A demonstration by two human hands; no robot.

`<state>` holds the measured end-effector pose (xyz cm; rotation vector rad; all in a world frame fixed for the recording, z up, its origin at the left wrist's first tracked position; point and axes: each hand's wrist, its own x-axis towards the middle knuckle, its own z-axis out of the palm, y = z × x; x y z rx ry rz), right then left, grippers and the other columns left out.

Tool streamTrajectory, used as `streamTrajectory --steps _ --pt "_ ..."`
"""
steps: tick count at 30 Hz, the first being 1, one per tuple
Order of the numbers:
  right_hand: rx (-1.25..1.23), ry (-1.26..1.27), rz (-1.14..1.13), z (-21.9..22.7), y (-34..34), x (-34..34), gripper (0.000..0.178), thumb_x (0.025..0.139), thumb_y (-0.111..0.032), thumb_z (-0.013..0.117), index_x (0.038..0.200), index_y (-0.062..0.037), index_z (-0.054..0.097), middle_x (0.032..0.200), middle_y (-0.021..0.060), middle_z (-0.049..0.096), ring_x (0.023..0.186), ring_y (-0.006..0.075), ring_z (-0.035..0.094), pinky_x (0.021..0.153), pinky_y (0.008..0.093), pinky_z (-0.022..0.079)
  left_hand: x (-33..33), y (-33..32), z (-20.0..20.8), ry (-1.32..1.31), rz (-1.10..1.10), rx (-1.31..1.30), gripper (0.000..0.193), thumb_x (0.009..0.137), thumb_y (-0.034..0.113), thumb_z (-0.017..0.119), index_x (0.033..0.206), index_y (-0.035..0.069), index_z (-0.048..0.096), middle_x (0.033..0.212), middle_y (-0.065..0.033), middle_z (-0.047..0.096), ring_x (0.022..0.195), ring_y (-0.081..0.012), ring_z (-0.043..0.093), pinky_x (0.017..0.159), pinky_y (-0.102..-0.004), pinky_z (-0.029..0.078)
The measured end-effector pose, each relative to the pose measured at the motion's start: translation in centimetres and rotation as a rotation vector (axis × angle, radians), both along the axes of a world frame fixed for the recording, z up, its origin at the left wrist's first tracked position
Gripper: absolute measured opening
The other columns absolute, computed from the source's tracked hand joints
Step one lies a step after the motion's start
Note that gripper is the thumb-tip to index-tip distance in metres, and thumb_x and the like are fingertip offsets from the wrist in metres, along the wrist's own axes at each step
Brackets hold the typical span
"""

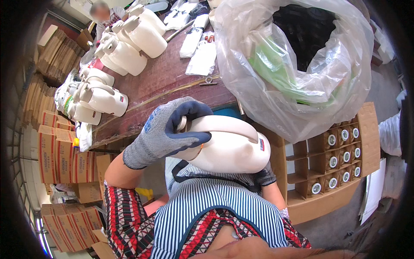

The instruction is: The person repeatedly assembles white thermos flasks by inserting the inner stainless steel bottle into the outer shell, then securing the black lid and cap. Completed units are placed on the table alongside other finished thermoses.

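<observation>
A white vacuum jug (228, 151) with a curved handle lies on its side in front of my striped apron. My left hand (161, 129), in a grey glove with blue coating, is closed around its lid end, thumb on the near side and fingers over the far side. The jug's base points right and carries a small coloured label. My right hand (266, 175), also gloved, is low beside the base; the jug hides its fingers, so I cannot see whether it grips.
Several similar white jugs (108, 99) stand on the dark red table (159, 82) at the left. Plastic-wrapped packets (200, 56) lie farther back. A large clear plastic bag (241, 82) bulges at the right, above a divided carton (323, 203) holding glass-like cylinders. Boxes (64, 151) are stacked left; another person (108, 19) is beyond.
</observation>
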<state>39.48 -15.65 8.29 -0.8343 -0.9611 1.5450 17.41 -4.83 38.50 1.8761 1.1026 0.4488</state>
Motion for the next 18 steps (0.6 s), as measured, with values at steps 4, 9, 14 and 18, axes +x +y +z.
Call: streamTrajectory --steps 4,9,14,18 --pt "0.117 -0.193 -0.006 0.3 0.0 0.5 0.065 0.103 -0.024 0.064 0.158 -0.0075 0.036 0.157 0.0125 0.048 0.142 0.0257 0.048 0.119 0.0412 0.041 -0.1 -0.2 0.6 -0.052 0.017 0.006 0.046 0.08 0.015 0.088 0.119 0.0 0.068 0.11 -0.0073 0.071 0.104 -0.0157 0.066 0.097 -0.0322 0.052" --pt "-0.058 0.031 -0.161 1.0 -0.8 0.5 0.064 0.101 -0.022 0.067 0.155 -0.0043 0.038 0.153 0.0146 0.051 0.139 0.0265 0.052 0.117 0.0417 0.043 -1.1 -0.2 0.9 -0.083 0.067 0.01 0.045 0.078 0.013 0.087 0.117 0.001 0.068 0.112 -0.0061 0.07 0.105 -0.0149 0.064 0.099 -0.0317 0.05" --pt "0.006 -0.001 -0.238 3.0 -0.7 1.1 0.067 0.097 -0.022 0.072 0.153 -0.0015 0.041 0.149 0.0145 0.054 0.135 0.0247 0.055 0.113 0.0409 0.045 -1.2 -0.3 1.1 -0.159 0.134 -0.002 0.045 0.076 0.015 0.087 0.116 0.001 0.069 0.111 -0.0059 0.07 0.104 -0.0153 0.064 0.099 -0.0316 0.049" --pt "0.045 -0.153 -0.197 1.5 -1.2 1.7 0.067 0.095 -0.023 0.074 0.152 -0.0018 0.043 0.149 0.0143 0.055 0.134 0.0246 0.056 0.112 0.0406 0.046 -2.1 0.0 1.1 -0.138 0.04 0.088 0.046 0.075 0.015 0.087 0.115 0.001 0.069 0.112 -0.0069 0.07 0.104 -0.0161 0.064 0.099 -0.0321 0.049"
